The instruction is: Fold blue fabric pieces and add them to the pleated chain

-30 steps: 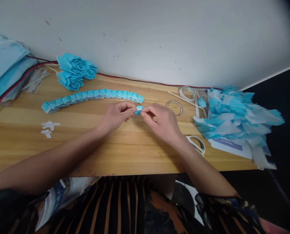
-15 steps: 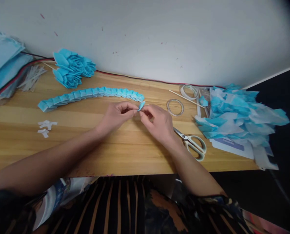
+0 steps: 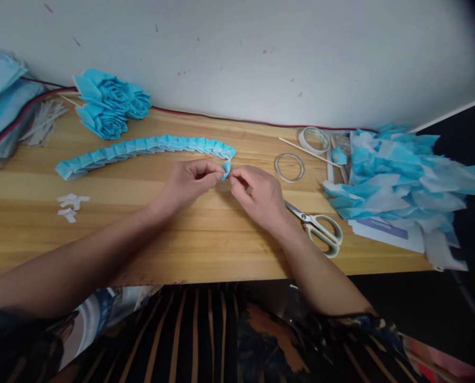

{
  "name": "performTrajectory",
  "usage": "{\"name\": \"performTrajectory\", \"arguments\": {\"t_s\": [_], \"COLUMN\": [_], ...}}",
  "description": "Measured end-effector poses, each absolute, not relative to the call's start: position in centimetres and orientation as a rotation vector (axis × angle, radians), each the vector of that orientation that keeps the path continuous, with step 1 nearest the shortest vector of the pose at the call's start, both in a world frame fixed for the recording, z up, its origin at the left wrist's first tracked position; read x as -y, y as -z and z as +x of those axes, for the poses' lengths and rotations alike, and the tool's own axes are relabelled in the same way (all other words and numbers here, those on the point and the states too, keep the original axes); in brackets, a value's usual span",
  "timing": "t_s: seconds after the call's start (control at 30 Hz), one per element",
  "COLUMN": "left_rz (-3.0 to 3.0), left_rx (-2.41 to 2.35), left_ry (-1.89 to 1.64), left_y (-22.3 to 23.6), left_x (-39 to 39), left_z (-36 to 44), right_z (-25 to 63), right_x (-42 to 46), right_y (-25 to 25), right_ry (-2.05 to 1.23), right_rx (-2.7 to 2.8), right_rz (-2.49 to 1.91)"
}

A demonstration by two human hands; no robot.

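Between my fingertips is a small folded piece of blue fabric [image 3: 226,170], partly hidden by the fingers. My left hand [image 3: 189,183] pinches it from the left, thumb against forefinger. On its right edge are the closed thumb and fingers of my right hand [image 3: 259,197]. Just behind, a long curved row of overlapping folded blue petals [image 3: 141,148] lies on the wooden table [image 3: 181,244], its right end close to the held piece. Scissors [image 3: 321,230] with pale handles rest beside my right wrist.
Blue fabric roses [image 3: 111,101] lie at the back left, near thin white strips [image 3: 43,123]. White scraps [image 3: 72,202] lie front left. Two tape rolls [image 3: 314,140], a thin stick [image 3: 307,151] and a heap of blue-white fabric pieces [image 3: 405,175] are at right. A cable [image 3: 221,117] follows the wall.
The held piece has turned more upright and shifted slightly left at my left fingertips. Both hands stay close together. The whole view has tilted a little.
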State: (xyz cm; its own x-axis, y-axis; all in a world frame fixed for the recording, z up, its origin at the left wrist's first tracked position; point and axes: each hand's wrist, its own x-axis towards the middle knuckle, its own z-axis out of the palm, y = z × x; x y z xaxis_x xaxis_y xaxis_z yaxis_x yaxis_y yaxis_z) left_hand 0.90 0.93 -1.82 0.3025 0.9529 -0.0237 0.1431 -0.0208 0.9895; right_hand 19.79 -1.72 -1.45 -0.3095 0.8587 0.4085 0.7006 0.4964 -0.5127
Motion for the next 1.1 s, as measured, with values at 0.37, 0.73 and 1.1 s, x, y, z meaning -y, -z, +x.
{"name": "performTrajectory", "arguments": {"t_s": [0.37,0.73,1.1], "left_rz": [1.463,1.408,1.386], "left_rx": [-1.084,-1.099,-1.092], "left_ry": [-0.877,-0.861,-0.876], "left_y": [1.87,1.52,1.73], "left_x": [-0.97,-0.92,-0.95], "left_z": [0.85,0.85,0.89], "right_z": [19.79,19.89,19.92], "right_x": [1.72,1.67,1.67], "right_y": [1.33,1.53,1.51], "right_ry": [-0.355,-0.376,-0.387], "right_rx": [2.11,2.107,2.102], "right_rz": [-1.281,-1.247,-1.242]}}
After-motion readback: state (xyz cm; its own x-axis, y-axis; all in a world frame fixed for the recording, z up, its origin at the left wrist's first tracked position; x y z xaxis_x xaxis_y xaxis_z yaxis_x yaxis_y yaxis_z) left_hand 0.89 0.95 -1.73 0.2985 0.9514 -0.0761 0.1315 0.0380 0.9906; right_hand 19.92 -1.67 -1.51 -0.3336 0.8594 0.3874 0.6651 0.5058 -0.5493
